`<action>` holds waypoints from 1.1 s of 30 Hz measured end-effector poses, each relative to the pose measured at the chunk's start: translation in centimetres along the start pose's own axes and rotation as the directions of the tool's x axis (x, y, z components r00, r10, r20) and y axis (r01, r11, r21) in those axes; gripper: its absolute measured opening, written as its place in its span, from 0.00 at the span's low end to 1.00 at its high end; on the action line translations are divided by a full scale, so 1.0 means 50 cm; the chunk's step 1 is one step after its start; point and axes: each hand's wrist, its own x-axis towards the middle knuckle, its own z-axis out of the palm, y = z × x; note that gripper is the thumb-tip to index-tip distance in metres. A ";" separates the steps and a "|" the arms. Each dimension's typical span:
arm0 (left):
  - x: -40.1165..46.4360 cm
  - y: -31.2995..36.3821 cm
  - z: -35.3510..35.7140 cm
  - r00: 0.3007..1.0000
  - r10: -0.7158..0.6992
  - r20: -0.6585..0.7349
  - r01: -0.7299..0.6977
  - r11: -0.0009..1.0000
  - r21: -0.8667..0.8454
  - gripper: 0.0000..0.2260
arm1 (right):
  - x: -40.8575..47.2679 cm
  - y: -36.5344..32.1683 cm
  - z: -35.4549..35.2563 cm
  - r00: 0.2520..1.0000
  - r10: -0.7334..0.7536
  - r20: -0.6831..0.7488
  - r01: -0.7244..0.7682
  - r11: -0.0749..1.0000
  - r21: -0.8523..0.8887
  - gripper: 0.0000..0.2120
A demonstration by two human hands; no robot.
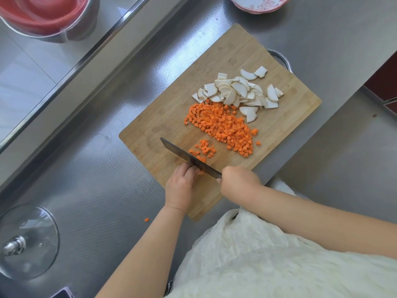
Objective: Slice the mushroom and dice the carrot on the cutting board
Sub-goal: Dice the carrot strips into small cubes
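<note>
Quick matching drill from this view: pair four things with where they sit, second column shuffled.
1. mushroom slices
2. glass lid
3. knife
4. stray carrot cube

A. on the counter, left of the left hand's forearm
B. far part of the cutting board
C. gripped by the right hand
D. lower-left corner of the counter

Pairs: 1-B, 2-D, 3-C, 4-A

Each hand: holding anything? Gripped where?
Right hand grips the knife by its handle, which the fist hides. Left hand has curled fingertips pressing the last bit of carrot against the blade's side on the cutting board.
</note>
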 end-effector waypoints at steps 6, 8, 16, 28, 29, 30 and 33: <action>-0.001 0.005 -0.005 1.000 -0.013 0.026 0.013 1.000 0.009 0.11 | 0.028 -0.002 -0.017 1.000 -0.001 -0.013 0.004 0.963 0.268 0.18; -0.002 0.009 -0.012 0.999 -0.038 -0.003 0.038 0.999 -0.006 0.12 | 0.022 0.012 -0.017 1.000 -0.014 -0.026 0.021 0.952 0.304 0.16; -0.009 0.011 -0.022 0.997 -0.069 0.030 0.070 0.997 -0.036 0.12 | -0.011 0.030 -0.001 0.995 -0.085 -0.055 0.090 0.990 0.110 0.14; -0.002 0.003 -0.023 0.996 -0.051 0.075 0.051 0.999 0.001 0.06 | 0.002 0.021 0.010 0.996 -0.079 -0.047 0.081 0.996 0.038 0.17; -0.001 0.002 -0.024 0.996 -0.050 0.078 0.051 0.999 -0.001 0.05 | 0.003 0.019 0.011 0.997 -0.071 -0.044 0.072 0.997 0.030 0.17; -0.002 -0.001 -0.021 0.996 -0.045 0.075 0.045 0.999 -0.004 0.04 | 0.004 0.016 0.012 0.997 -0.061 -0.037 0.062 0.998 0.026 0.17; -0.003 -0.006 -0.017 0.997 -0.033 0.065 0.034 0.999 -0.019 0.04 | 0.006 0.003 0.014 0.999 -0.029 -0.016 0.030 0.999 0.027 0.16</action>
